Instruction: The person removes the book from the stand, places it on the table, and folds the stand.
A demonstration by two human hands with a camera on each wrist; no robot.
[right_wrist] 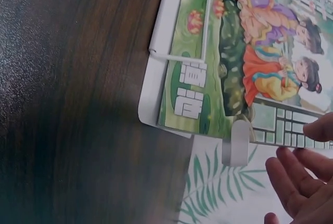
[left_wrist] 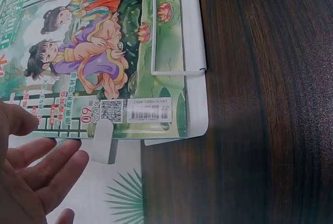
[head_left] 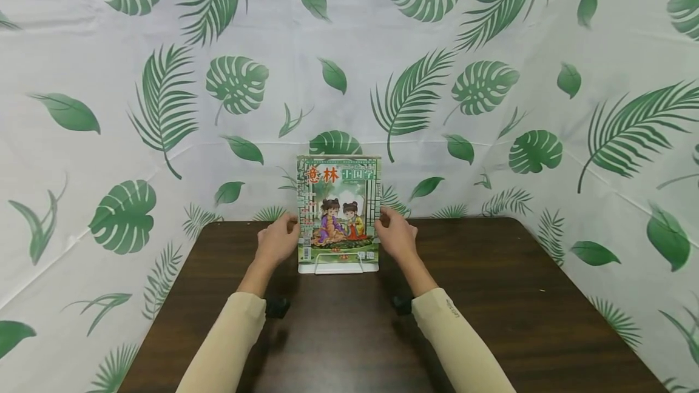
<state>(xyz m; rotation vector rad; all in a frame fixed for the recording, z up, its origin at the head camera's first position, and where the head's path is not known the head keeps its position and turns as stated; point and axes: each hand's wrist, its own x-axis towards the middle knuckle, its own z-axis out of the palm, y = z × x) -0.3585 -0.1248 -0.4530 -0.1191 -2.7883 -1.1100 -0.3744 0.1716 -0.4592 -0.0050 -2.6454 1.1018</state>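
A magazine [head_left: 338, 211] with two illustrated children on its green cover stands upright on a white book stand [head_left: 338, 268]. The stand's wire holder crosses the lower cover, and white side clips [left_wrist: 103, 141] sit at its edges. My left hand [head_left: 278, 238] holds the magazine's left edge, thumb over the cover and the other fingers at the edge and behind. On the opposite edge, my right hand [head_left: 397, 234] holds it the same way; in the right wrist view its thumb [right_wrist: 320, 129] lies over the cover border.
The stand is near the back of a dark wood-grain table [head_left: 338, 332]. Right behind hangs a white cloth [head_left: 360, 114] printed with green leaves. Both forearms, in cream sleeves [head_left: 224, 344], reach across the table, with a dark wrist device [head_left: 277, 307] under each.
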